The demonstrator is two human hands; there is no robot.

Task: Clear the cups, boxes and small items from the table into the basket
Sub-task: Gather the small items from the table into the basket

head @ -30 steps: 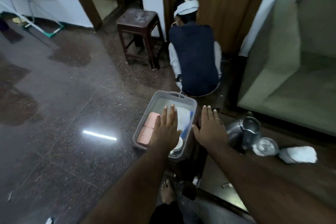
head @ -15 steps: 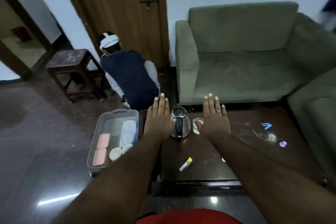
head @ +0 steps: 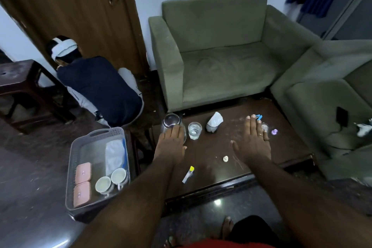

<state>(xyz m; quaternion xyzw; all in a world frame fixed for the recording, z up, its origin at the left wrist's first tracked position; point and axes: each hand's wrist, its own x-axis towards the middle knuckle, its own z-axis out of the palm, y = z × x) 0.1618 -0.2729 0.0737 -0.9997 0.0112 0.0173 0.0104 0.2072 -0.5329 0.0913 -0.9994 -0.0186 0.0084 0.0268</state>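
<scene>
Both arms reach straight out over the dark table [head: 211,169], palms down, each hand flat with fingers extended and close together — gripping nothing. The left hand [head: 171,143] overlaps the kettle [head: 171,122]; the right hand [head: 252,141] hovers near a blue clip [head: 259,116]. The basket [head: 80,147] — two cups [head: 110,180], pink boxes [head: 82,184] inside — sits left of the table.

Both bare forearms reach forward, roughly parallel. The left hand [head: 171,143] is flat, palm down, fingers together and extended. The right hand [head: 252,141] is likewise flat and empty, palm down, with rings on two fingers.
</scene>
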